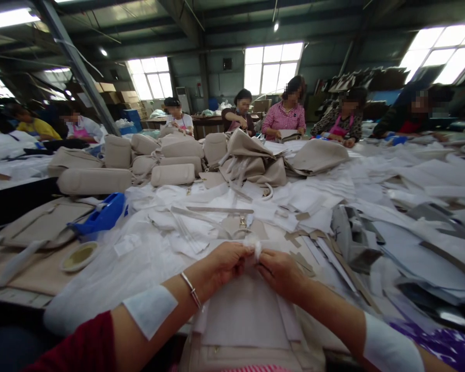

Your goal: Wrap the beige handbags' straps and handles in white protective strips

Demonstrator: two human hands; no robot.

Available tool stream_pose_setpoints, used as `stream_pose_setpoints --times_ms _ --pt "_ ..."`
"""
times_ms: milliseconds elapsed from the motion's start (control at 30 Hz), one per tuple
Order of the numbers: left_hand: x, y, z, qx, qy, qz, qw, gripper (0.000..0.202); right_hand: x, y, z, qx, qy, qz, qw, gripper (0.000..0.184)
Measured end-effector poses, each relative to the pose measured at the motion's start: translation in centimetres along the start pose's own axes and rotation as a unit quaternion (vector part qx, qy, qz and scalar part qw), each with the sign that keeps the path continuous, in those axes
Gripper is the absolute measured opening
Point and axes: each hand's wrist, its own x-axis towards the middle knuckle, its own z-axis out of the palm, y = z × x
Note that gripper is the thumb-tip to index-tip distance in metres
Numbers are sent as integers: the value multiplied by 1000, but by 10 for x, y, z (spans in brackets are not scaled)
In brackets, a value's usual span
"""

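Directly in front of me lies a beige bag (201, 356), with a white protective sheet (251, 320) spread over its front. At the bag's far end, a bunched tuft of white wrapping (253, 242) sits between my hands. My left hand (227, 262) is closed, pinching the wrapping from the left. From the right, my right hand (281, 273) also has its fingers closed on it. Just beyond the tuft, a gold metal clasp (243, 222) shows on a beige piece. What the wrapping covers is hidden.
Beige bags (172, 174) are piled across the table. A blue tape dispenser (103, 214) and a tape roll (79, 257) lie left; a grey holder (352, 235) stands right. White sheets (430, 175) and strips are scattered around. Several co-workers (284, 116) sit opposite.
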Motion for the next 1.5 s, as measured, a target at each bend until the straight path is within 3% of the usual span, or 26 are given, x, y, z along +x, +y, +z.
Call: stream_pose_setpoints --times_ms 67,133,200,267,300,367,433,500,633,700,733,800,833,900,967,1033,1200,1367,1500 --pt "0 -9 2 24 13 30 999 36 0 1 -4 64 -24 52 996 13" --pt "-2 -16 4 53 26 69 996 31 5 2 -10 200 -48 178 962 16" --pt "-4 -22 5 98 37 117 988 26 14 4 -14 366 -71 338 864 22" --pt "-3 -28 6 170 48 176 968 25 23 9 -15 471 -86 448 755 26" --pt "-2 -31 5 208 58 203 955 27 27 11 -13 496 -91 473 722 25" --pt "0 -37 4 269 79 241 929 29 33 15 -7 509 -86 490 702 23" --pt "0 -41 2 300 87 242 919 31 33 18 0 518 -71 486 701 25" --pt "-4 -41 0 309 63 205 927 32 30 18 5 526 -56 472 705 26" --pt "-16 -30 4 171 -39 -27 984 41 23 13 7 530 -53 444 721 27" --pt "-19 -26 9 53 -82 -112 989 50 21 11 8 526 -55 434 729 28" --pt "-18 -26 13 7 -91 -125 988 51 20 10 8 522 -55 430 734 28" --pt "-15 -29 21 -40 -67 -107 991 50 19 11 8 517 -60 423 742 29" --pt "-13 -32 24 -38 -40 -87 995 49 18 12 7 494 -64 416 761 30" --pt "-9 -41 28 -4 12 -48 999 48 19 18 1 376 -51 383 842 34" --pt "-7 -48 30 36 37 -19 998 47 24 25 -7 196 2 308 931 36" --pt "-6 -53 29 70 44 -2 997 45 33 32 -15 72 43 232 969 32" --pt "-6 -58 24 136 53 17 989 32 58 36 -12 -11 -56 214 975 22" --pt "-4 -65 20 213 43 93 972 29 61 37 12 -89 -36 201 975 24" --pt "-3 -70 17 181 32 62 981 27 54 43 6 -132 -26 202 970 19"
